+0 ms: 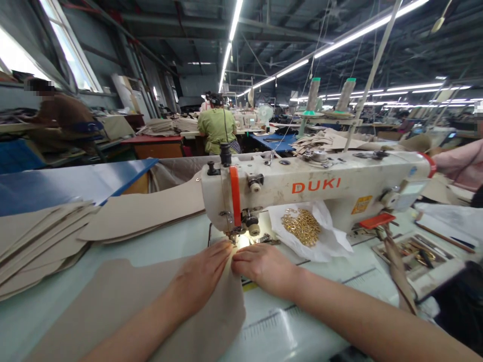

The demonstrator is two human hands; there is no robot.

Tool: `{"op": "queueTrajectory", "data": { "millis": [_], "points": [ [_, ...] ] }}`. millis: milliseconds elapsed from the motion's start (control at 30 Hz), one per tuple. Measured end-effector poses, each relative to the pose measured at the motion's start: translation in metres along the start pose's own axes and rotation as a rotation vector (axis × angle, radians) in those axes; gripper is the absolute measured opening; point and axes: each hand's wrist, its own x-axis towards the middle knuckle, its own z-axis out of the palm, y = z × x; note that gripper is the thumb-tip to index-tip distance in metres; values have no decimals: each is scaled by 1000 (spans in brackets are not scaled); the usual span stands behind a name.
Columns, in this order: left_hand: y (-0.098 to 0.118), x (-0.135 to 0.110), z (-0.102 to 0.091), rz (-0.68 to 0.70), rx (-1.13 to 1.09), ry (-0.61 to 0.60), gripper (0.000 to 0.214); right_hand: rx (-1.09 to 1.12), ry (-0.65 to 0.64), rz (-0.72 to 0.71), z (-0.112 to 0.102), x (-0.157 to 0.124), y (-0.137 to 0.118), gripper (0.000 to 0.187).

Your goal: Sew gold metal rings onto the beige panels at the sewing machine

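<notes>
A large beige panel (pixel 151 291), which looks like leather or fabric, lies under both my forearms. Its far tip reaches beneath the presser foot (pixel 234 240) of a white sewing machine (pixel 279 176) marked DUKI. Across the panel my left hand (pixel 204 271) rests palm down, fingers stretched toward the lit needle area. My right hand (pixel 266 266) is closed, its curled fingertips meeting the panel's right edge just in front of the foot. Whatever small thing may sit between the two sets of fingertips is hidden.
Gold-coloured metal pieces (pixel 302 226) lie in white paper behind my right hand. Stacked beige panels (pixel 41 241) are at left, more panels (pixel 151 208) beside the machine head. A tool tray (pixel 422 256) sits at right. A person in green (pixel 217 123) works ahead; others sit at both sides.
</notes>
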Motion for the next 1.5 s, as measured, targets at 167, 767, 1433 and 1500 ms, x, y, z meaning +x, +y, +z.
{"op": "queueTrajectory", "data": {
  "millis": [167, 767, 1433, 1500],
  "points": [
    [-3, 1, 2, -20, 22, 16, 37, -18, 23, -1, 3, 1, 3, 12],
    [-4, 7, 0, -73, -25, 31, 36, 22, 28, 26, 6, 4, 8, 11],
    [3, 7, -4, -192, -69, 29, 35, 647, 495, 631, -11, -4, 33, 17],
    [3, 7, -4, -192, -66, 23, 35, 728, 480, 655, -13, -2, 41, 21]
  ]
}}
